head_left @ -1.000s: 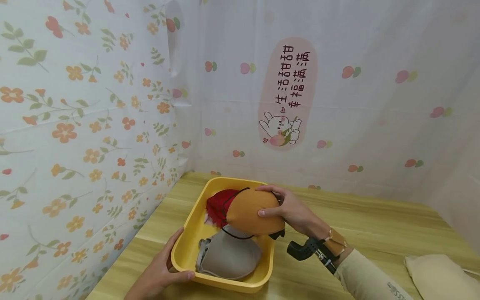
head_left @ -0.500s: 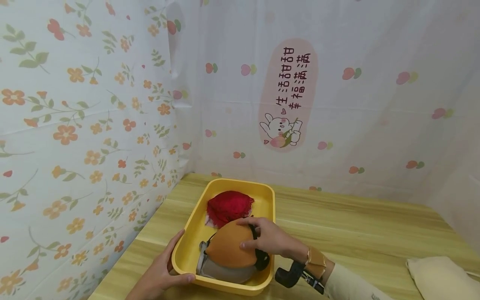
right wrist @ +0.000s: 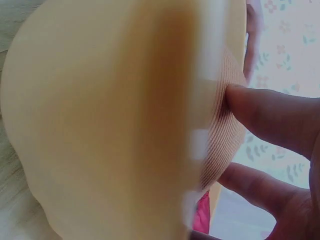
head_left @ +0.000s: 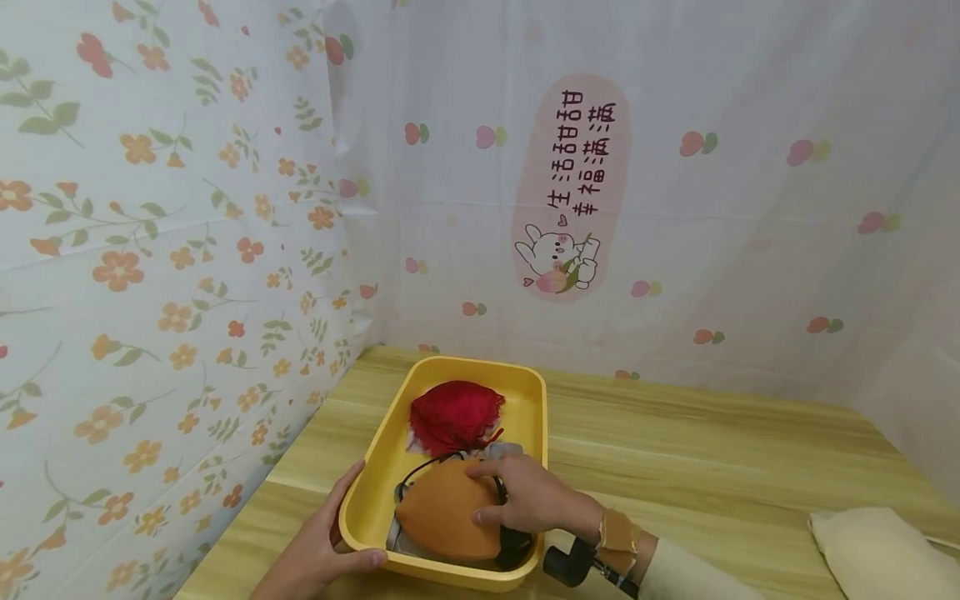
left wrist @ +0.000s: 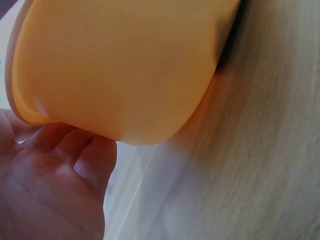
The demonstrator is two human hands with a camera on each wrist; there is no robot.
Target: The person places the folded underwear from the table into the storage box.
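Observation:
A yellow bin [head_left: 546,408] stands on the table. My left hand [head_left: 318,537] holds its near left corner, thumb over the rim; the left wrist view shows fingers against the outer wall [left wrist: 125,65]. Inside the bin, an orange-brown bra [head_left: 442,512] with black straps lies in the near half, over a mostly hidden grey bra [head_left: 506,450]. My right hand [head_left: 532,496] grips the orange-brown bra at its right side. Up close in the right wrist view, thumb and finger press into its ribbed fabric [right wrist: 227,135]. Behind it lies a red lace bra [head_left: 457,412].
A beige, cushion-like cloth piece [head_left: 885,554] lies at the right front of the wooden table [head_left: 697,467]. Printed curtains [head_left: 450,208] hang close along the left and back of the table.
My right hand has brought the orange-brown bra down and nearer, from above the red bra onto the grey one. The red bra is now uncovered. My left hand stays on the bin corner.

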